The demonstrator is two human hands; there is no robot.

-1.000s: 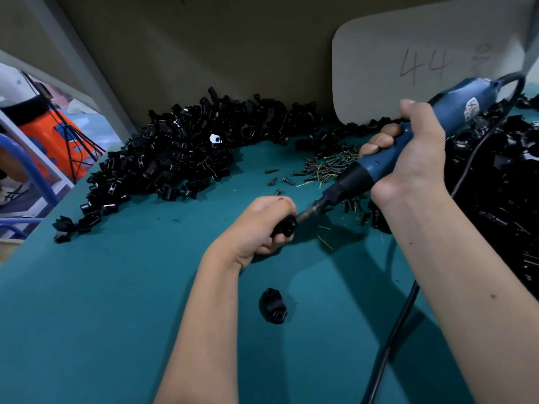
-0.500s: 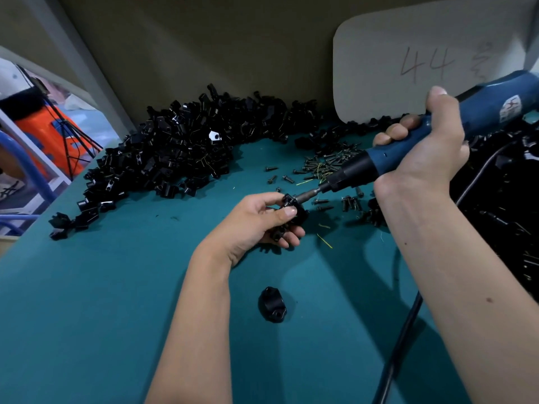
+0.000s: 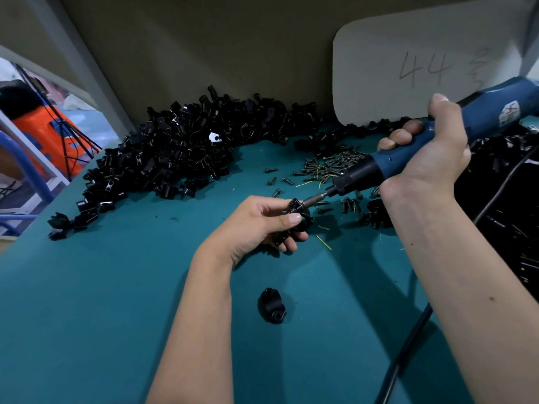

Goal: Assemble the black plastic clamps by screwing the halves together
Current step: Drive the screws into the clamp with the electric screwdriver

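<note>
Head view: left hand [image 3: 256, 225] pinches clamp [image 3: 299, 212]; right hand [image 3: 431, 158] grips screwdriver [image 3: 408, 158]. Tilted bit could slip, stripping screw.

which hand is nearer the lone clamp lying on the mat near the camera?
Left. The left hand holds another clamp just beyond the lone clamp, apart from it. The right hand grips the electric screwdriver, farther back and to the right.

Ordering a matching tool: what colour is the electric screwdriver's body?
Blue, with a black nose, on the electric screwdriver in the right hand; head view.
</note>
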